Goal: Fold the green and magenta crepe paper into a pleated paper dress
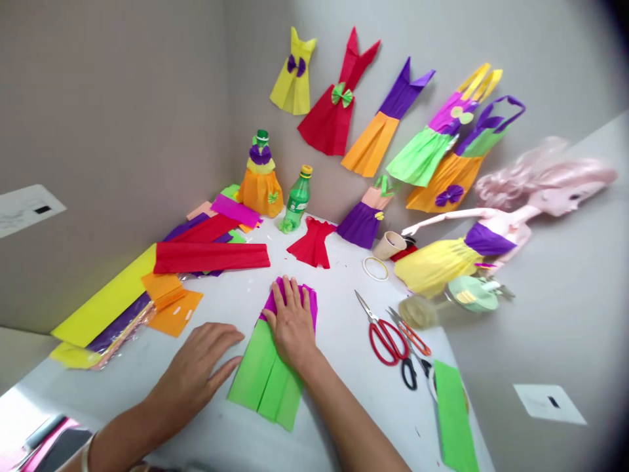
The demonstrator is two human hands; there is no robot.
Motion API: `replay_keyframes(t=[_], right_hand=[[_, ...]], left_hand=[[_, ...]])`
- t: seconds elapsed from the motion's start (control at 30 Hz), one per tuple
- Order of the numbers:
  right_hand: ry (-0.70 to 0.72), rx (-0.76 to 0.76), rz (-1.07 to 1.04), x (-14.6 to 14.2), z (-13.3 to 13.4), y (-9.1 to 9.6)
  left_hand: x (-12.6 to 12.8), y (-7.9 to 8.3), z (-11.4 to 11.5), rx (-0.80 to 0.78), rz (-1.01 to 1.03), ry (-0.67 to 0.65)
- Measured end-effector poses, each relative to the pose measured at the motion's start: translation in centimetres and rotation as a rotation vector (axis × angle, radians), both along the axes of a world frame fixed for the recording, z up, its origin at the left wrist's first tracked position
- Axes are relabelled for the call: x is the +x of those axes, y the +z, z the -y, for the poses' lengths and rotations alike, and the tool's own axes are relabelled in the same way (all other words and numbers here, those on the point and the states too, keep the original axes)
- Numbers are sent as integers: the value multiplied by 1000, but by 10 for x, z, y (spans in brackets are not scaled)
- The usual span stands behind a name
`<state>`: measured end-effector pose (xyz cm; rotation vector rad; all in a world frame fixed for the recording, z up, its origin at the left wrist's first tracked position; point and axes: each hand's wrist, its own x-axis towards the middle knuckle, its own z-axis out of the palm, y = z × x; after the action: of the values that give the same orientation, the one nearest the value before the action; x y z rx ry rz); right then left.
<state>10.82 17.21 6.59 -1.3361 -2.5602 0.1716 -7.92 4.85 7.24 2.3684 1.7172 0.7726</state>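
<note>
We are flattening soft, light crepe paper (265,377) under our right hand (293,324), fingers open, our left hand (196,370) lying open beside it; its edges offer the safest hold.

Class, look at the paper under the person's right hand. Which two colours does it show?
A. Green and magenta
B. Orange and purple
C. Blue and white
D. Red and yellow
A. The right hand lies flat on a folded crepe-paper piece, which is green below the hand and magenta around the fingers.
</note>
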Motion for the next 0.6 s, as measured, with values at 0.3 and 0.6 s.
replay_keyframes(t=[0.3, 0.6], right_hand=[[-44, -13, -51, 12, -12, 20], [32, 49, -20, 10, -7, -3]], left_hand=[[28, -12, 47, -68, 139, 251], [27, -4, 31, -157, 124, 271]])
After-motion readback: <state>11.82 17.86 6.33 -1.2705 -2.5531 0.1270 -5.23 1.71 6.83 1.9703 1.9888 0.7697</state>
